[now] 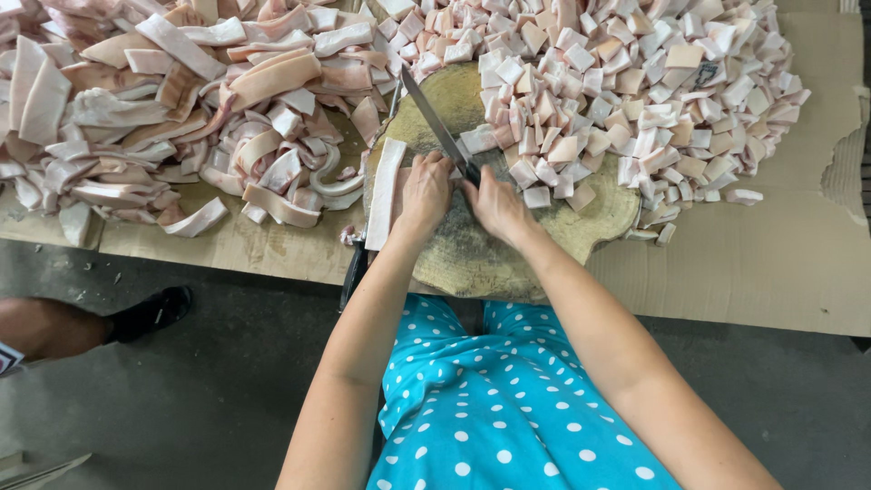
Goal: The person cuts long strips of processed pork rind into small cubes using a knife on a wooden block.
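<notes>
Two hands at centre frame, working on a round wooden chopping block (pixel 508 245). Left hand (pixel 425 192) pressed flat, fingers closed down over a long pale pork strip (pixel 385 192) lying upright along the block's nine o'clock edge. Right hand (pixel 494 204) wrapped tight round the handle of a long knife (pixel 434 118), blade angled toward eleven o'clock, tip up among the meat.

Heaped at twelve to two o'clock of the block: a big pile of cut cubes (pixel 635 82), pink and white, spilling onto the wood just beside the knife hand. Stacked at nine to eleven o'clock: uncut long strips (pixel 172 100), curled and overlapping.

Risk worth calling: left fingertips close beside the blade's path, fat likely slick, so a slip of strip or edge could catch a finger. Cubes crowding the block's right side could also foul the cut or tumble off the edge.

Underneath everything, flat brown cardboard (pixel 771 236) as a table cover, torn at three o'clock. No packages, labels or signs readable anywhere. Blue polka-dot garment (pixel 508 408) at six o'clock; another person's dark shoe (pixel 150 313) at eight o'clock on grey floor.
</notes>
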